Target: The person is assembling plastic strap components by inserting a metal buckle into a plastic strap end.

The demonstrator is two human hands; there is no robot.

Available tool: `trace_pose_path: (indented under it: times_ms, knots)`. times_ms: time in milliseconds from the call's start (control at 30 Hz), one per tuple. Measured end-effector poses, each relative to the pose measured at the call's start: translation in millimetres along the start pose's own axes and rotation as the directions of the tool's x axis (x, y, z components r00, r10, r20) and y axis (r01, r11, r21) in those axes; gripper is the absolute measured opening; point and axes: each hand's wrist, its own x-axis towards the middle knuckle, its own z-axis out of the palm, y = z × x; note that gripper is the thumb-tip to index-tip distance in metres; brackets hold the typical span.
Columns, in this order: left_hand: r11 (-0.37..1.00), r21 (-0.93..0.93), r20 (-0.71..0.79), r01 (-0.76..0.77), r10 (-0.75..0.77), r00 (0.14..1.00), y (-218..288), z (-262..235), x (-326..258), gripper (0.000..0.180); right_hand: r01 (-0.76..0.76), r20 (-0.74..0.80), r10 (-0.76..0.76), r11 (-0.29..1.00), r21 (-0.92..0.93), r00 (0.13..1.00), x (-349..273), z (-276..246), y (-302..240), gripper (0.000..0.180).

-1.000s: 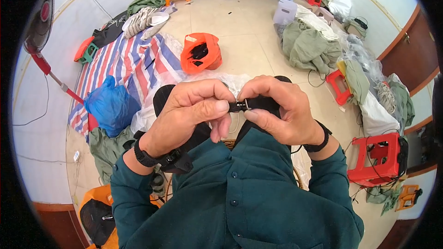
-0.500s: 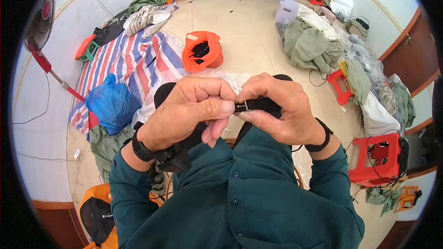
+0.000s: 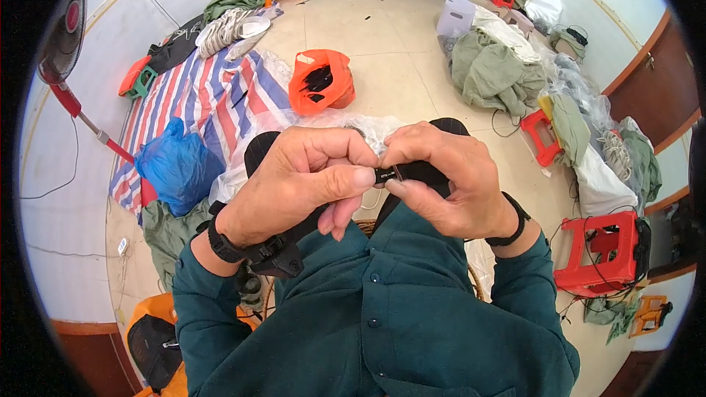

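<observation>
Two hands meet in the middle, right over our dark green shirt [image 3: 397,323], and we scan across from the left. Far left, a red standing fan [image 3: 65,37] leans by the wall, then a blue plastic bag [image 3: 175,165] sits on the edge of a striped tarp [image 3: 213,95]. Beyond the tarp lies an orange bag [image 3: 321,81] with dark pieces inside.

Now our left hand [image 3: 298,184]: fingers curled in tight, thumb pressed flat along the top, pinching the near end of a small black strap piece [image 3: 412,173]. A black watch sits on that wrist.

The strap piece is held up between both hands, just above the chest, its little buckle end showing at the gap between the thumbs.

Our right hand [image 3: 448,184] is closed round the strap's other end, thumb and forefinger nipping it, the rest of the fingers folded under.

Further right, a heap of olive cloth [image 3: 493,73], then a red plastic stool [image 3: 599,250] near the wall.
</observation>
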Motion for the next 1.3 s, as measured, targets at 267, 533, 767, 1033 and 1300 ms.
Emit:
trace_pose_path:
  times_ms: [267, 533, 767, 1033, 1300]
  knots:
    - [0.997, 0.073, -0.078, 0.024, -0.019, 0.997, 5.4, 2.6, -0.1, 0.014, 0.033, -0.016, -0.034, 0.999, -0.044, 0.999, -0.5, 3.8, 2.7, 0.028]
    - [0.983, 0.175, -0.111, 0.064, -0.045, 0.993, 3.8, 3.8, -0.1, 0.007, 0.048, 0.015, -0.048, 0.998, -0.038, 0.999, -0.9, 6.0, 2.4, 0.029]
    - [0.972, 0.221, -0.109, 0.081, -0.058, 0.992, 0.3, 4.2, -3.5, 0.007, -0.032, 0.042, 0.033, 0.999, -0.015, 0.999, -5.5, 7.0, 2.6, 0.025]
    - [0.859, 0.507, -0.139, -0.061, 0.152, 0.979, -9.9, 2.8, -2.5, 0.004, -0.175, 0.126, 0.154, 0.969, 0.176, 0.980, -3.5, -0.9, 0.9, 0.023]
    - [0.785, 0.614, -0.140, -0.087, 0.217, 0.966, -17.7, 8.0, 2.2, 0.004, -0.303, 0.214, 0.258, 0.929, 0.214, 0.942, -2.5, -4.2, 8.1, 0.014]
